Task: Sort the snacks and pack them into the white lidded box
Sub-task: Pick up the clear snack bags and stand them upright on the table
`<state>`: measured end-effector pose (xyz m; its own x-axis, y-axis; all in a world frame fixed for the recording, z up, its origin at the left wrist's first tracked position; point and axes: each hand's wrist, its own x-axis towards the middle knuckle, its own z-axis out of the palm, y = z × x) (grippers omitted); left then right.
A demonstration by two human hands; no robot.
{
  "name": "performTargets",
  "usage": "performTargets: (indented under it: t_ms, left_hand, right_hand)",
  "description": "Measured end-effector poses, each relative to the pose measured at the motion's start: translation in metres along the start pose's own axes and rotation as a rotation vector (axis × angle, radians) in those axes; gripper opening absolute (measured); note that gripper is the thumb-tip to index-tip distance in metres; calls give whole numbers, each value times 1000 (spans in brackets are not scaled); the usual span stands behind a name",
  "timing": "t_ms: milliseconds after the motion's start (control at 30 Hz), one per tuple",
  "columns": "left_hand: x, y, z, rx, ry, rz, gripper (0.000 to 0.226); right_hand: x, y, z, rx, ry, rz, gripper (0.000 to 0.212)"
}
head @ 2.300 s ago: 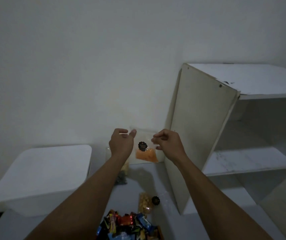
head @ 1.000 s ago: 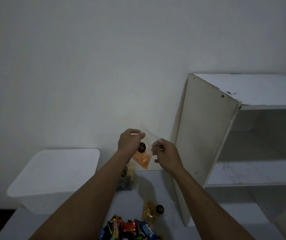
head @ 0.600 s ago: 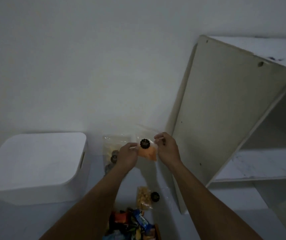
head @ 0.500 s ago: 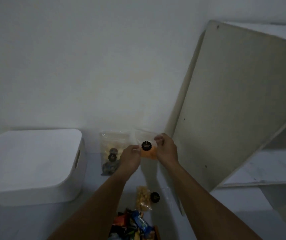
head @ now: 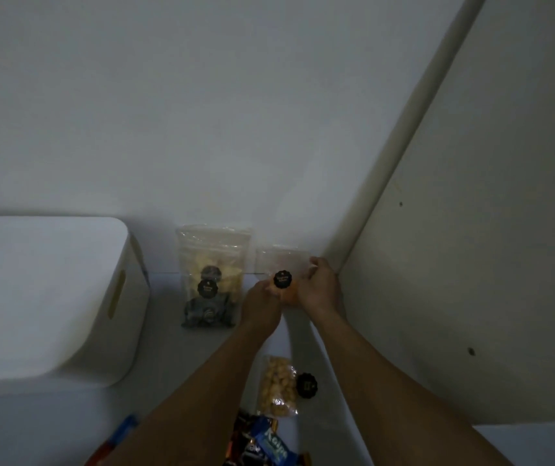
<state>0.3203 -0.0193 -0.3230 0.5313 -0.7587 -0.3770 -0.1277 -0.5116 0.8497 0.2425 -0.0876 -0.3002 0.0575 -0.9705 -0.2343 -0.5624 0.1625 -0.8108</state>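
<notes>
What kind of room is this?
Probably a home room or storage corner: a plain white wall, a white wooden shelf unit's side panel, and a white lidded plastic box beside snack bags.

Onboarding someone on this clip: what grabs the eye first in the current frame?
Both hands meet at centre: the left hand and right hand pinch a clear pouch of orange snacks with a black round sticker, held up by the wall. Beside it on the left stands a taller clear pouch against the wall, and the white lidded box, lid on, fills the left side. A small pouch of pale puffs lies nearer the camera.
</notes>
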Motion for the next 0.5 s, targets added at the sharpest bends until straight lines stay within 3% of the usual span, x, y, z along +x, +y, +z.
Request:
performTargets:
  t_ms: [167,300,433,500]
  left_hand:
    - [8,-4,-1,56,-8,-67,49]
    - [-11,-12,-3,196,-56,52,41]
    - [-32,-33,6,480,-24,184,63]
    - [-38,-43,12,579,-106,207,65]
  right_hand:
    - [-4,1,-12,-18,-78,43,43]
    - [-17,16,-19,-96,-150,-10,53]
    - [-47,36,-35,-258,-327,-67,54]
    - [-61,48,-40,-409,-435,-88,50]
